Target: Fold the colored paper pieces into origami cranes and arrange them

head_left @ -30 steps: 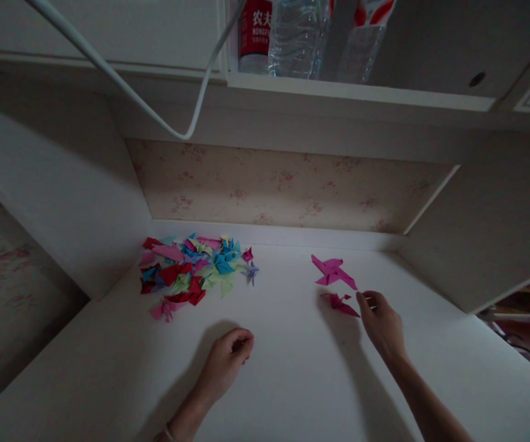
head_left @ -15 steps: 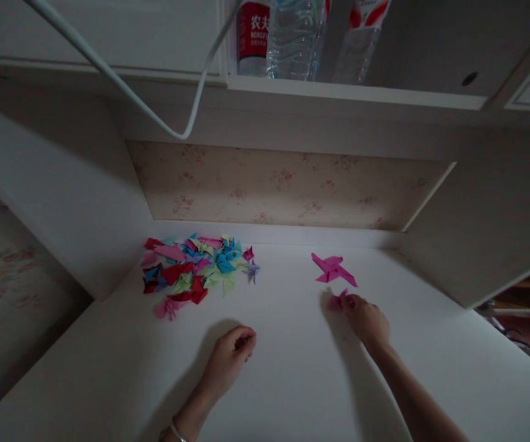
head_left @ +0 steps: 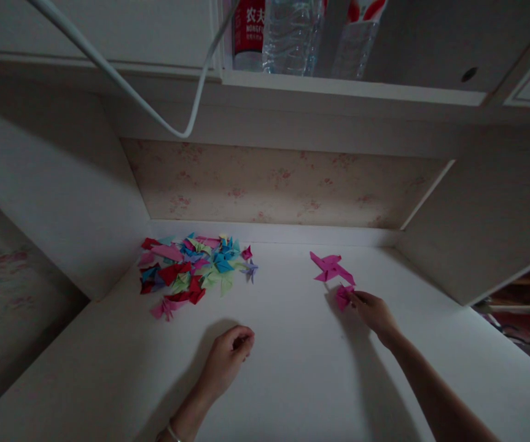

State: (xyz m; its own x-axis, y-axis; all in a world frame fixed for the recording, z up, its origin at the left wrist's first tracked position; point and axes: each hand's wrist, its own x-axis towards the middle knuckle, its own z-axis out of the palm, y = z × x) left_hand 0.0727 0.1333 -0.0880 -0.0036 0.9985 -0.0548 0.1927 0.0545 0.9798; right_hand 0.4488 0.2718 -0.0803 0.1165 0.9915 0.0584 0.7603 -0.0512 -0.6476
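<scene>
My right hand (head_left: 373, 310) pinches a small magenta folded-paper piece (head_left: 342, 297) between thumb and fingertips, at or just over the white desk. Just behind it, a magenta paper pinwheel (head_left: 331, 267) lies flat, very near the held piece. My left hand (head_left: 230, 355) rests loosely curled on the desk, thumb and fingers closed, with nothing visible in it. Farther back on the left spreads a pile of colourful origami pieces (head_left: 179, 273) in red, blue, green, pink and purple. A pink paper piece (head_left: 167, 308) lies at the pile's near edge.
The white desk (head_left: 287, 368) ends at a wallpapered back panel (head_left: 265, 184), between side panels. Overhead, a shelf (head_left: 357, 89) holds plastic water bottles (head_left: 287, 43). A white cable (head_left: 154, 115) hangs in a loop in front of it.
My right hand has shifted slightly right and turned, so more of the magenta paper piece shows. My left hand stays in place. The view has moved a little.
</scene>
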